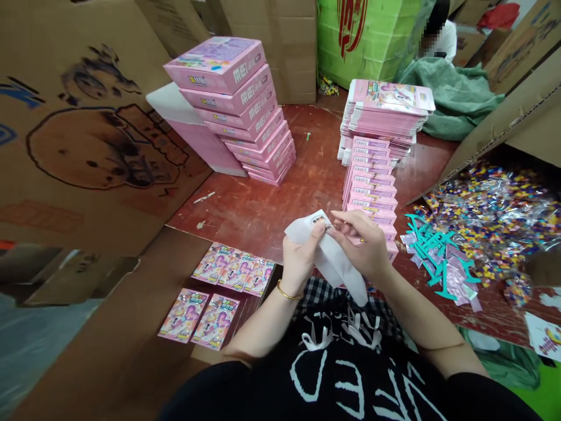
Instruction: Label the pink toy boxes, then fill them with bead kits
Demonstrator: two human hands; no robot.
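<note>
My left hand (301, 250) is closed on a white strip of stickers (337, 257), with the thumb pressed on it beside a small black-and-white printed label (318, 220). The strip's long tail hangs down between my wrists toward my lap. My right hand (362, 241) has its fingers curled and pinched at the strip's printed edge; what lies between its fingertips is too small to make out. Just beyond my right hand, a row of small pink boxes (372, 181) stands closely packed on the red table (307, 175).
A stack of larger pink boxes (239, 105) stands at the back left. Flat pink cartons (385, 111) are piled behind the row. Teal plastic pieces (440, 251) and bagged colourful bits (495, 216) lie right. Several pink packs (214, 320) rest lower left. A person (445, 38) is at the back.
</note>
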